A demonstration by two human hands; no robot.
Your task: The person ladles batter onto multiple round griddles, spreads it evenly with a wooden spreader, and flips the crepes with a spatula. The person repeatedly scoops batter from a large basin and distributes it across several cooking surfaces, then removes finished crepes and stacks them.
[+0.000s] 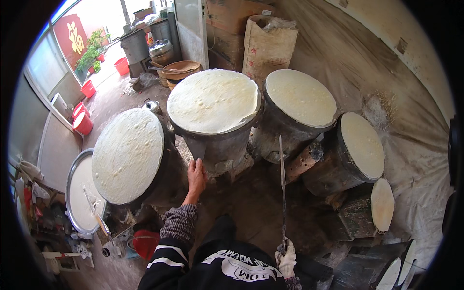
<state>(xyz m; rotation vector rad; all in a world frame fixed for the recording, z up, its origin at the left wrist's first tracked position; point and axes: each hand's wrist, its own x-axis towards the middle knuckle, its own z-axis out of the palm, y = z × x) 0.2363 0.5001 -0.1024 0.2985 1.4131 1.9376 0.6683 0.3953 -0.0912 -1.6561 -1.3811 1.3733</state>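
Note:
My bare left hand (197, 178) is beside the drum stove (232, 152) under the middle griddle, fingers up. A flat grey surface lies at its fingertips; whether I hold it is unclear. In my gloved right hand (286, 258) is a long metal rod (283, 181), its far end rising toward the third stove (277, 139). Pale, thin pancakes cover the round griddles: one at the left (128, 156), one in the middle (214, 101) with a lifted right edge, another behind the rod (301, 98), and a smaller-looking one (362, 145) at the right.
A metal basin of batter (78, 188) with a ladle-like tool (96, 214) stands at the left. Below it is a red bucket (145, 243). A brick-like block (304, 161) sits between the right stoves. Behind are a woven sack (270, 47) and a basket (183, 69).

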